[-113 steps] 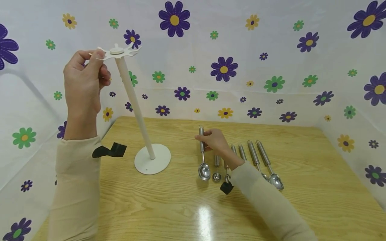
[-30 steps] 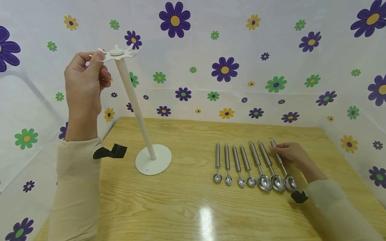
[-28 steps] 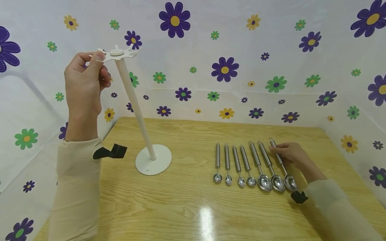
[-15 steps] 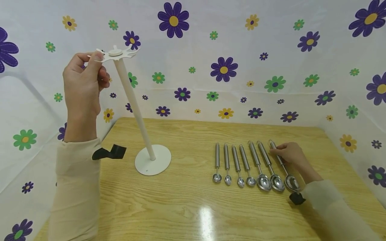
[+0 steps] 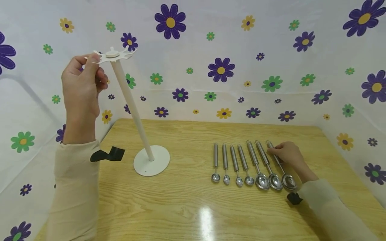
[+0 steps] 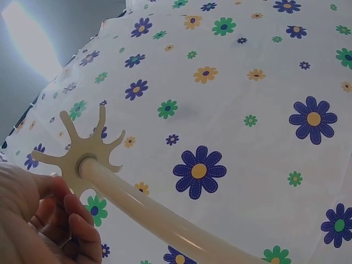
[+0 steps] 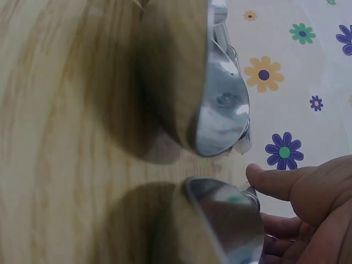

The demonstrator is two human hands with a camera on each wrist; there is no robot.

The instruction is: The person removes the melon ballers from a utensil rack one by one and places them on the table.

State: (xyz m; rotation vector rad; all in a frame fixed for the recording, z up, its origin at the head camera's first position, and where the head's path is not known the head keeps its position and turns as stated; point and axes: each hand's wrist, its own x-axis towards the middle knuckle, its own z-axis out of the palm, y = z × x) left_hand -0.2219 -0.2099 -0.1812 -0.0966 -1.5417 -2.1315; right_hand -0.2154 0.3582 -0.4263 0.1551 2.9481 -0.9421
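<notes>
At the upper left, my left hand (image 5: 79, 83) pinches one prong of the white pronged top (image 5: 112, 55) of a tall stand between thumb and fingers. The stand's pole (image 5: 132, 105) leans in the head view, and its round base (image 5: 151, 160) rests on the table. On the right, my right hand (image 5: 289, 154) pinches the handle of a metal scoop (image 5: 288, 181), the rightmost of a row. This scoop lies with its bowl toward me. In the right wrist view the thumb (image 7: 269, 179) is beside the handle, which is mostly hidden behind the bowl (image 7: 231, 220).
Several more metal scoops lie side by side on the wooden table (image 5: 181, 201): large ones such as this scoop (image 5: 262, 180) next to the held one, and small ones such as this scoop (image 5: 215, 176) farther left. A flowered cloth (image 5: 181, 73) surrounds the table behind and at the sides.
My right hand has carried the scoop from the left side of the row to its right end, where it now lies. The left hand has kept its hold on the stand.
</notes>
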